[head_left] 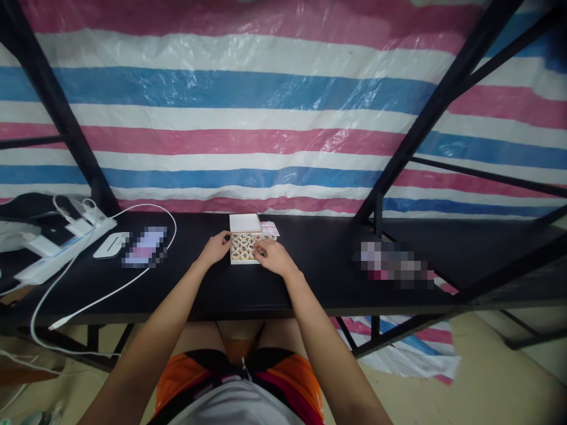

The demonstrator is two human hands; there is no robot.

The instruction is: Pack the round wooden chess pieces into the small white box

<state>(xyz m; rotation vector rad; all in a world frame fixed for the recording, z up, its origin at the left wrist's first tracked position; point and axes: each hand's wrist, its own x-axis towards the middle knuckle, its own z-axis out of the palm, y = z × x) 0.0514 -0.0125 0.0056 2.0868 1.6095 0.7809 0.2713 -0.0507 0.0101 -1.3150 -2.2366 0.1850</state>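
At the centre of the frame, a shallow white box (245,261) of round, marked pieces (241,248) sits on the black table (328,254). The left hand (218,248) has its fingers curved at the box's left edge; the right hand (273,257) covers the box's right part, fingers bent over the pieces. Whether either has hold of a piece, I cannot tell.

Just behind the box are a white tray-like lid (245,223) and a pink-and-white paper (269,229). At the left of the frame, a white cable (61,323) loops around a pixelated phone-like item (146,247); a flat white case (110,245) and a power strip (66,251) lie further left. Blurred-out items (394,265) lie well apart at the right. Striped sheeting (230,88) fills the upper frame, crossed by dark slanting posts (432,121).
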